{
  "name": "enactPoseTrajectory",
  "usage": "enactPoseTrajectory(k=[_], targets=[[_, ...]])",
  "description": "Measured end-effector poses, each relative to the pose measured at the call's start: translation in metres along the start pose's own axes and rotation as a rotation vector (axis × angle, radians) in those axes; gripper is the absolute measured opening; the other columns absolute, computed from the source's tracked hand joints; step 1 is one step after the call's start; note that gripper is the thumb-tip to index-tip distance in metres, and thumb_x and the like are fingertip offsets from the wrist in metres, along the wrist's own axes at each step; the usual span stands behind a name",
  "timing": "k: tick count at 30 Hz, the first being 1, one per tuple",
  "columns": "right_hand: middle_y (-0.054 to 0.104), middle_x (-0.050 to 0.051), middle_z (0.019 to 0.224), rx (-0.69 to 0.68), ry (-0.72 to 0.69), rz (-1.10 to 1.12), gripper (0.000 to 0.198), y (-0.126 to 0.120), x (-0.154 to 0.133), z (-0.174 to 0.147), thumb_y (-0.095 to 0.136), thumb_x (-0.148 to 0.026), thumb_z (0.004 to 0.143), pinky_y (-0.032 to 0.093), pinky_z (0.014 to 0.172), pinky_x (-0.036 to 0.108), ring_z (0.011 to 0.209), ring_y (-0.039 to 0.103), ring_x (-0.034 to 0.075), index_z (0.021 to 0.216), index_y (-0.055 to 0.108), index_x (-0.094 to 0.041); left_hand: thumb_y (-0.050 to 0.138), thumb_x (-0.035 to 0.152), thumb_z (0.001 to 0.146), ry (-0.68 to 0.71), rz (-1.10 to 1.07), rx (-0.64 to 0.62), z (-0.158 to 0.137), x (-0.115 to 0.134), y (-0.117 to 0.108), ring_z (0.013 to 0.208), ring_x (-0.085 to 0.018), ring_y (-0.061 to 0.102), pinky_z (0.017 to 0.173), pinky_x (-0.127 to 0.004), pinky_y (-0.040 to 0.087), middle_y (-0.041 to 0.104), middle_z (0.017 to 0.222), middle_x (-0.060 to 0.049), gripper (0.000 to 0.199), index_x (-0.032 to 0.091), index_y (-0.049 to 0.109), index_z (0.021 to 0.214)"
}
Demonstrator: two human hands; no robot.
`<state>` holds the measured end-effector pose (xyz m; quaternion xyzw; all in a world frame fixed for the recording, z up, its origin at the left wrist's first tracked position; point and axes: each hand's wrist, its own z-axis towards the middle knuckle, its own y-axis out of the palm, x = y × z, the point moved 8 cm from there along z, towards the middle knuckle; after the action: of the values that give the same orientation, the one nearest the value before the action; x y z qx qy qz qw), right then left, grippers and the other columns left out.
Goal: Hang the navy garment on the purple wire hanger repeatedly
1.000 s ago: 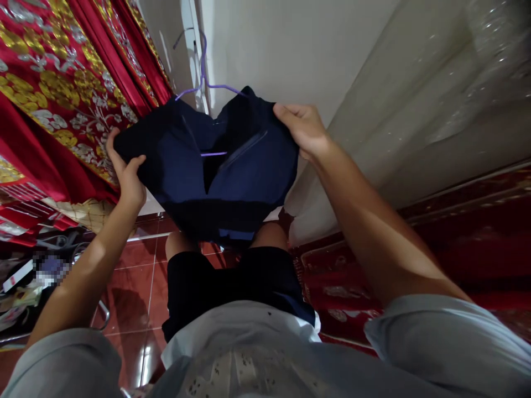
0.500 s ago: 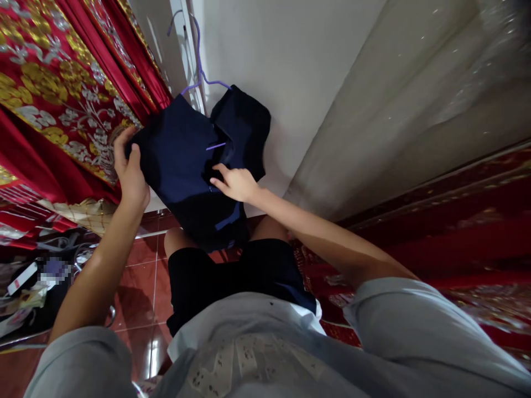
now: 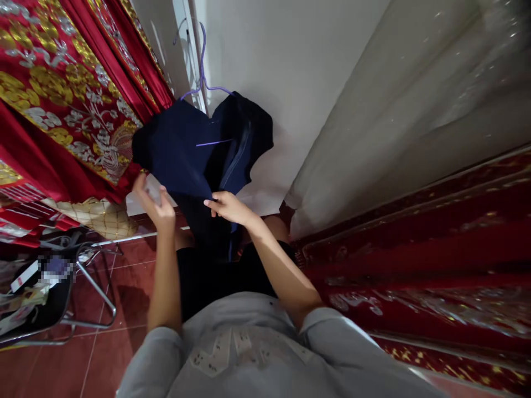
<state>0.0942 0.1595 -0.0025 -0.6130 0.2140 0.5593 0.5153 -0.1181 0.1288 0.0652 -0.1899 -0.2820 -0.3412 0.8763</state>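
A dark navy shirt (image 3: 174,149) hangs from a purple hanger (image 3: 203,66), its front parted so that the hanger's lower bar shows across the gap. My right hand (image 3: 230,208) is closed on the edge of the shirt's front, low in the middle, thumb and fingers pinched together. Just off the shirt's lower left side is my left hand (image 3: 156,205), slightly blurred, fingers apart and holding nothing. Below the hands, the shirt's bottom falls in shadow between my knees.
Red cloth with gold and silver embroidery (image 3: 74,83) hangs at the left. A black chair (image 3: 45,309) with metal legs holds small items at lower left. A pale wall (image 3: 290,55) stands behind the shirt. Greyish sheeting (image 3: 406,110) and a red decorated panel (image 3: 435,260) lie right.
My left hand has let go of the shirt's left sleeve and moved down and right. My right hand has moved lower and pinches the front edge; the shirt front hangs more open.
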Motion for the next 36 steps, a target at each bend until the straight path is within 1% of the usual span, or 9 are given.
enactPoseTrajectory(k=[1,4,6,8,11,16,26,30,36], targets=[[0.066,0.000,0.068,0.037,-0.005,0.082,0.036,0.002,-0.001,-0.008,0.054,-0.046,0.101,0.038,0.062,0.026,0.059,0.055,0.013,0.076,0.050,-0.021,0.063,0.032,0.094,-0.081,-0.036,-0.063,-0.020,-0.004,0.006,0.130,-0.030,0.059,0.114,-0.052,0.046,0.060,0.137,-0.010,0.036,0.025,0.057,0.129],[0.062,-0.002,0.066,0.110,-0.003,0.266,0.027,0.004,0.000,-0.031,0.054,-0.045,0.098,0.043,0.064,0.027,0.061,0.058,0.015,0.085,0.051,-0.022,0.061,0.030,0.093,-0.308,-0.228,-0.461,-0.080,0.000,0.049,0.105,-0.027,0.072,0.100,-0.046,0.057,0.072,0.109,-0.006,0.017,0.026,0.066,0.108],[0.059,-0.002,0.063,0.162,-0.012,0.309,0.020,-0.003,-0.001,-0.043,0.049,-0.038,0.097,0.044,0.065,0.029,0.060,0.058,0.015,0.085,0.051,-0.022,0.060,0.023,0.091,-0.333,-0.338,-0.639,-0.105,0.021,0.072,0.103,-0.027,0.073,0.100,-0.044,0.058,0.074,0.106,-0.006,0.019,0.026,0.069,0.107],[0.058,-0.002,0.062,0.228,-0.056,0.312,0.015,-0.016,-0.007,-0.050,0.043,-0.029,0.095,0.044,0.067,0.030,0.061,0.057,0.015,0.085,0.052,-0.022,0.056,0.015,0.089,-0.297,-0.415,-0.696,-0.112,0.044,0.083,0.105,-0.026,0.072,0.101,-0.043,0.057,0.074,0.108,-0.005,0.027,0.026,0.069,0.110],[0.059,-0.002,0.066,0.279,-0.120,0.324,0.013,-0.029,-0.021,-0.055,0.040,-0.021,0.091,0.045,0.071,0.032,0.065,0.058,0.016,0.090,0.053,-0.022,0.051,0.010,0.088,-0.284,-0.484,-0.700,-0.108,0.064,0.087,0.105,-0.025,0.071,0.102,-0.042,0.056,0.073,0.110,-0.005,0.035,0.026,0.068,0.115],[0.057,-0.002,0.072,0.304,-0.204,0.275,0.011,-0.027,-0.035,-0.059,0.041,-0.026,0.099,0.045,0.076,0.033,0.071,0.057,0.016,0.090,0.048,-0.023,0.057,0.018,0.093,-0.240,-0.467,-0.649,-0.102,0.067,0.075,0.107,-0.023,0.070,0.102,-0.038,0.055,0.073,0.113,-0.007,0.033,0.019,0.066,0.125],[0.056,-0.003,0.070,0.218,-0.193,0.338,0.010,-0.022,-0.041,-0.059,0.050,-0.031,0.100,0.043,0.065,0.027,0.066,0.053,0.012,0.097,0.051,-0.021,0.063,0.029,0.099,-0.284,-0.405,-0.414,-0.098,0.065,0.069,0.085,-0.017,0.069,0.084,-0.028,0.055,0.072,0.090,-0.004,0.015,0.018,0.072,0.100],[0.057,-0.005,0.063,0.314,-0.152,0.574,0.028,-0.027,-0.042,-0.060,0.054,-0.028,0.094,0.034,0.051,0.024,0.052,0.047,0.011,0.122,0.050,-0.023,0.062,0.031,0.100,-0.255,-0.359,-0.419,-0.100,0.070,0.070,0.082,-0.017,0.068,0.082,-0.028,0.055,0.070,0.084,-0.004,0.016,0.018,0.069,0.094],[0.057,-0.008,0.057,0.531,0.038,1.067,0.031,-0.024,-0.021,-0.060,0.060,-0.022,0.078,0.017,0.042,0.019,0.040,0.027,0.006,0.103,0.042,-0.025,0.058,0.031,0.102,-0.143,-0.298,-0.482,-0.102,0.075,0.074,0.083,-0.018,0.067,0.082,-0.028,0.051,0.069,0.086,-0.004,0.018,0.018,0.064,0.092]])
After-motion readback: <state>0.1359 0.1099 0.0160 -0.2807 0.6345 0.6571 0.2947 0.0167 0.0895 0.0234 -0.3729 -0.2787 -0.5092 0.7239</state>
